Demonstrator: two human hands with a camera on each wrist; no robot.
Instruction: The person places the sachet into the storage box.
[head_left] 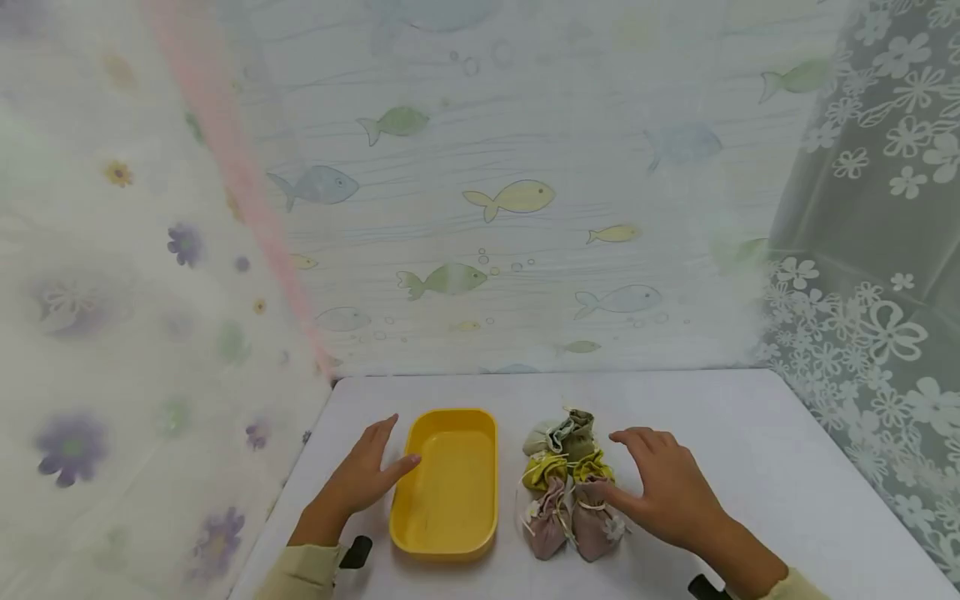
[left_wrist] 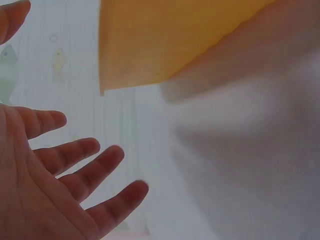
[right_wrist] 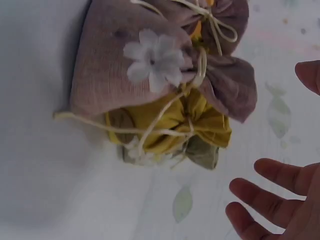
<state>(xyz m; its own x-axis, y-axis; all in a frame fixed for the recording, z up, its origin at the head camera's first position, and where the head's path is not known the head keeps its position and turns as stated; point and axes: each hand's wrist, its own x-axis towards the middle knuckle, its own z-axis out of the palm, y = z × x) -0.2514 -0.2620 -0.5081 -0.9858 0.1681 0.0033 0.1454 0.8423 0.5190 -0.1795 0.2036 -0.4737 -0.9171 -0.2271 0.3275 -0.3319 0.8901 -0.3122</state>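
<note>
A yellow rectangular tray (head_left: 444, 483) lies on the white table, with nothing inside it. My left hand (head_left: 363, 471) is at its left side, fingers spread, thumb over the rim; the left wrist view shows the tray's side (left_wrist: 150, 45) beyond the fingers. To the tray's right sits a cluster of small drawstring pouches: mauve ones (head_left: 547, 533) in front, mustard ones (head_left: 545, 473) in the middle, grey-green ones (head_left: 581, 437) behind. A white fabric flower (right_wrist: 154, 60) decorates a mauve pouch. My right hand (head_left: 667, 487) is spread beside the pouches, holding nothing.
The white tabletop (head_left: 750, 450) extends right of the pouches. Behind it hangs a pale curtain (head_left: 525, 275) printed with fish. A flower-printed curtain (head_left: 135, 350) hangs at left, and a sheer one with white flowers (head_left: 892, 333) at right.
</note>
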